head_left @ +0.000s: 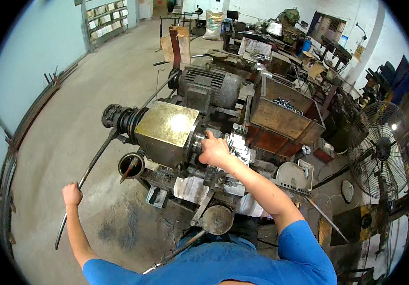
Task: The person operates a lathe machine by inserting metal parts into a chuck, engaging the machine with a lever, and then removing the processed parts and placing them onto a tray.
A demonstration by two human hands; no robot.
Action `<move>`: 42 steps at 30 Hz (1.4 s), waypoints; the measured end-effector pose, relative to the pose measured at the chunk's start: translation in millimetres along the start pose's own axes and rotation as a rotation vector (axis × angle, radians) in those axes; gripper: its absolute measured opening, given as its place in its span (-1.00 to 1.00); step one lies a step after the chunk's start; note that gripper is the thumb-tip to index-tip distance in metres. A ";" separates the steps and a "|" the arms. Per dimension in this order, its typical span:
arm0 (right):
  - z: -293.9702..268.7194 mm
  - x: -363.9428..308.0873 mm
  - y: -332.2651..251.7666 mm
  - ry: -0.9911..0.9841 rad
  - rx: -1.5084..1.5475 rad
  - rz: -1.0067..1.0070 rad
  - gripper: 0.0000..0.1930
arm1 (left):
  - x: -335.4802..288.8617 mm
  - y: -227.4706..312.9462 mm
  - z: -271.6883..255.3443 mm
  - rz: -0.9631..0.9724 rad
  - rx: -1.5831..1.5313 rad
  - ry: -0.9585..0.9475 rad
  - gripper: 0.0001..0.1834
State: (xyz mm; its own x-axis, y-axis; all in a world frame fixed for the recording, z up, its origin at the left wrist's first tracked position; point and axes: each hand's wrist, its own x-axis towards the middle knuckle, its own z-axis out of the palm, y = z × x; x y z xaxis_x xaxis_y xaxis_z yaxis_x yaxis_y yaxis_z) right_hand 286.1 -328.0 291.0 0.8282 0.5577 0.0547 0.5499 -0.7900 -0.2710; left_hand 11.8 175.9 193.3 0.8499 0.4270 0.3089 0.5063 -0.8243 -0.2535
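My left hand (72, 194) is wrapped round a long metal lever rod (97, 156), which slants up to the pulley end of a small lathe. The lathe's headstock (164, 122) has a shiny brass-coloured top and stands in front of me. At its right side is the round chuck (196, 142). Close against this chuck is my right hand (215, 151), one finger pointing up and the others curled. Whatever those curled fingers hold is hidden. The tool slide (238, 147), strewn with bright metal shavings, lies just right of that hand.
Behind the headstock sits a ribbed motor (209, 86). A rusty metal box (280, 114) holding small metal parts is at the right, with a caged fan (379, 149) beyond. A round pot (131, 165) with a brush hangs at the lathe's front left. Long bars (19, 152) lie along the left wall.
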 end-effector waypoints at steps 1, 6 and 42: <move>-1.0 -2.5 4.0 0.001 0.019 -0.009 -0.80 | 3.9 0.8 0.0 0.031 -0.035 -0.002 -0.91; -32.2 -40.9 19.1 0.211 0.211 -0.118 -0.76 | -3.4 93.8 -13.7 -0.128 -0.723 0.602 -0.83; 82.4 -502.8 173.9 0.206 -0.228 1.400 -0.62 | -137.7 199.3 118.8 -0.244 -0.944 -1.056 -0.61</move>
State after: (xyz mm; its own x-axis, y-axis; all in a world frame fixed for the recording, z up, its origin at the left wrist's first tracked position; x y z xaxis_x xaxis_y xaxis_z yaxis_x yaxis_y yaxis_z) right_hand -43.5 -724.8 137.2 0.6826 -0.7306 0.0173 -0.7286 -0.6822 -0.0605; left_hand 13.1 -3.1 -8.6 0.6782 0.3174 -0.6629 0.7235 -0.4468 0.5263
